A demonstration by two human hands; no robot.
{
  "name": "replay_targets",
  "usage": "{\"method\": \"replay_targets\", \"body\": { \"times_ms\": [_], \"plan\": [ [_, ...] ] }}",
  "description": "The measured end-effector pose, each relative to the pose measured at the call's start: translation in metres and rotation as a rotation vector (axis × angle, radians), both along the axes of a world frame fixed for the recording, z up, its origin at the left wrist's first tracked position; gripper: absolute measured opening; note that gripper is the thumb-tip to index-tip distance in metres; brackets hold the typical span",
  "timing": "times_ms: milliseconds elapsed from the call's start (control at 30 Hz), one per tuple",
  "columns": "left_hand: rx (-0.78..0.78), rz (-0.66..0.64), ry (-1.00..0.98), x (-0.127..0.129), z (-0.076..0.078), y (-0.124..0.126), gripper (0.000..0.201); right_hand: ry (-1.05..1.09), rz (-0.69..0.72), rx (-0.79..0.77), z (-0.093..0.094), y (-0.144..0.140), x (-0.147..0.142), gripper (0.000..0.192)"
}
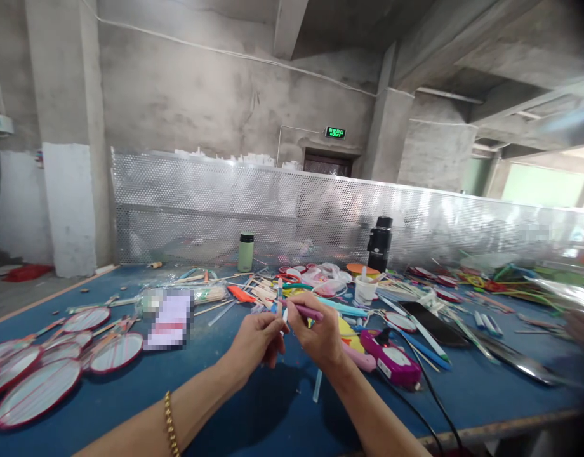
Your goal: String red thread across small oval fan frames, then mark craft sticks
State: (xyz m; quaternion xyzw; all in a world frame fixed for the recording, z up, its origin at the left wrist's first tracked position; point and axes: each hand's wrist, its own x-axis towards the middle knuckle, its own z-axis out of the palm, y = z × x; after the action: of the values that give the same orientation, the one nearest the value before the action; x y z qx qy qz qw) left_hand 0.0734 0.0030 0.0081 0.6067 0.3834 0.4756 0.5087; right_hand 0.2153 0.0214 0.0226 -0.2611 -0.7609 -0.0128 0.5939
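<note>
Near the middle of the table, my left hand (259,333) pinches a thin, pale flat stick (280,292) that stands upright. Beside it, my right hand (318,333) is closed around a purple pen (307,311), its tip turned toward the stick. Whether the tip touches the stick I cannot tell. A translucent rod (317,386) lies on the table by my right wrist. Right of that wrist are a pink handle-like piece (358,357) and a purple box (391,362) with a cable.
Several round, red-rimmed pieces (39,393) spread over the left of the blue table (216,412). Behind my hands lie loose sticks and an orange piece (241,294). A green cup (245,254), a black bottle (380,244) and a white cup (365,291) stand farther back, before a perforated metal screen (216,197).
</note>
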Motion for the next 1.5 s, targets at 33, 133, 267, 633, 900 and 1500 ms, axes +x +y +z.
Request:
{"method": "replay_targets", "body": {
  "times_ms": [33, 133, 267, 633, 900, 1500],
  "plan": [
    [-0.002, 0.000, -0.003, 0.0000, -0.0001, 0.0001, 0.041, 0.003, -0.003, 0.000, -0.0001, -0.0001, 0.0002, 0.013],
    [-0.005, -0.003, -0.017, -0.0004, -0.0005, 0.0000, 0.042, 0.003, -0.013, 0.001, 0.0004, -0.0001, 0.0011, 0.012],
    [-0.003, 0.001, -0.032, -0.0009, -0.0012, -0.0009, 0.041, 0.005, -0.036, 0.003, 0.0008, 0.0011, 0.0021, 0.015],
    [-0.013, -0.003, -0.015, -0.0012, -0.0014, 0.0013, 0.042, 0.001, -0.049, 0.013, 0.0010, 0.0025, 0.0019, 0.015],
    [-0.017, -0.005, -0.026, -0.0013, -0.0021, 0.0010, 0.042, 0.001, -0.049, 0.018, 0.0006, 0.0022, 0.0025, 0.014],
    [0.001, -0.013, -0.038, -0.0004, -0.0007, -0.0002, 0.044, -0.006, 0.016, 0.002, 0.0028, -0.0004, 0.0011, 0.014]
  ]
}}
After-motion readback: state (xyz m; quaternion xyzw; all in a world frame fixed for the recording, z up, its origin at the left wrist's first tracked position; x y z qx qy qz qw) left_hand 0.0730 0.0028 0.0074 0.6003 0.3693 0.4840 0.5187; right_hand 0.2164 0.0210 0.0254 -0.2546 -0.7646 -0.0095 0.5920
